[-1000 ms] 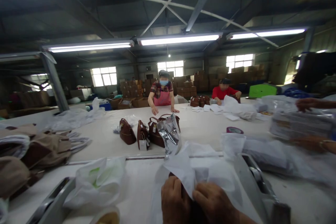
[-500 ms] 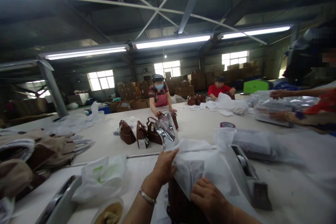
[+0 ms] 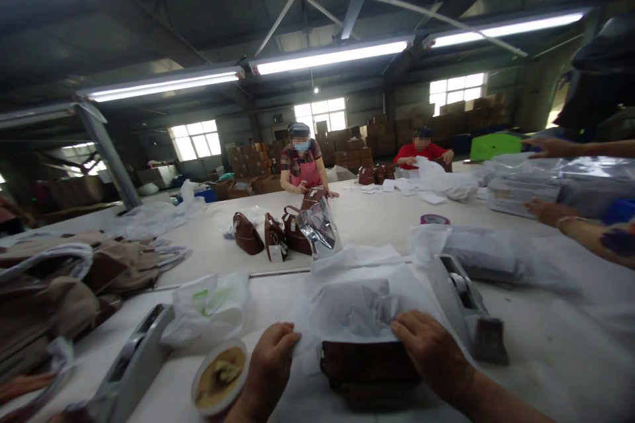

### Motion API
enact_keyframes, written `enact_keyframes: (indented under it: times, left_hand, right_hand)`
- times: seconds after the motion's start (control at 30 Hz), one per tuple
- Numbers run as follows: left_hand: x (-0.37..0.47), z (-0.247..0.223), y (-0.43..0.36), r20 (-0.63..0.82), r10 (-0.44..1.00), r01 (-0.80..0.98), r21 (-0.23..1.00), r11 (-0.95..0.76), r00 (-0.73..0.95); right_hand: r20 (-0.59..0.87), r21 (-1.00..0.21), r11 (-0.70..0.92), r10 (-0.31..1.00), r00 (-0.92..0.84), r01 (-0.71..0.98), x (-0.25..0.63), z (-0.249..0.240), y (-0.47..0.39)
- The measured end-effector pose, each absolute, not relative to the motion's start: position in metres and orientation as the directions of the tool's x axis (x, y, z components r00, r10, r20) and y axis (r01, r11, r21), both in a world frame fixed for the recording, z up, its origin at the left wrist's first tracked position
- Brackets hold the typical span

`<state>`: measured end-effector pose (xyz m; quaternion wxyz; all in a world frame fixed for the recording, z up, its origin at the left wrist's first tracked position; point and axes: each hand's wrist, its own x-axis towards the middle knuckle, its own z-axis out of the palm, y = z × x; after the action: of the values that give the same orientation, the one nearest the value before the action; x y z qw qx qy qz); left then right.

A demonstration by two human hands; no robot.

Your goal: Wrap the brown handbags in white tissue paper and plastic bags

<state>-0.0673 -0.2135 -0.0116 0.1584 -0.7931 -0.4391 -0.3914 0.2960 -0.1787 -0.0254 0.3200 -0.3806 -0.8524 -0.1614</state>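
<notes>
Warehouse roof beams span a white worktable (image 3: 377, 221) under tube lights (image 3: 330, 56).

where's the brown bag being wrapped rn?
Head view, bottom centre: the brown bag lies on the white table between the left hand and right hand, half under white tissue paper, left of the tape dispenser.

We note matt white tissue paper (image 3: 364, 304) over smooth brown leather-look bag (image 3: 370, 363); crinkled glossy silver foil pouch (image 3: 320, 228); grey metal tape dispenser (image 3: 469, 307)
</notes>
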Motion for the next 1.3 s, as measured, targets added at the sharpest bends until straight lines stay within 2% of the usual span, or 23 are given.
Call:
enact_keyframes:
  times: [0.13,0.23,0.37,0.47,0.67,0.83,0.97,1.13,1.3]
  left_hand:
    - [-0.075,-0.02,-0.224,0.787,0.564,0.863,0.082,-0.498,0.251]
    - [-0.07,-0.024,-0.234,0.708,0.643,0.851,0.114,-0.512,0.292]
    - [-0.066,-0.011,-0.235,0.53,0.793,0.8,0.312,-0.512,0.301]
    - [-0.074,0.006,-0.218,0.528,0.823,0.791,0.403,-0.46,0.21]
    - [-0.09,0.009,-0.156,0.442,0.877,0.862,0.354,-0.363,0.188]
    - [-0.084,-0.004,-0.107,0.42,0.885,0.877,0.324,-0.355,0.203]
    - [-0.083,-0.006,-0.105,0.4,0.894,0.905,0.271,-0.328,0.204]
    - [-0.088,-0.015,-0.128,0.415,0.907,0.96,0.215,-0.18,0.077]
    - [-0.099,-0.011,-0.129,0.403,0.908,0.978,0.204,0.031,-0.113]
  right_hand:
    - [0.622,0.06,0.64,0.576,-0.53,0.766,0.304,-0.033,-0.189]
    - [0.623,0.07,0.635,0.574,-0.531,0.769,0.305,-0.039,-0.191]
    - [0.607,0.059,0.647,0.581,-0.542,0.76,0.307,-0.043,-0.189]
    - [0.574,0.021,0.7,0.576,-0.582,0.714,0.313,-0.037,-0.19]
    - [0.336,-0.134,0.809,0.581,-0.741,0.573,0.313,-0.003,-0.187]
    - [0.447,-0.219,0.803,0.588,-0.675,0.554,0.279,-0.004,-0.17]
    - [0.5,-0.192,0.792,0.587,-0.637,0.58,0.253,-0.023,-0.162]
    - [0.513,-0.112,0.79,0.565,-0.646,0.603,0.245,-0.035,-0.163]
    - [0.461,-0.159,0.743,0.638,-0.617,0.65,0.246,-0.032,-0.167]
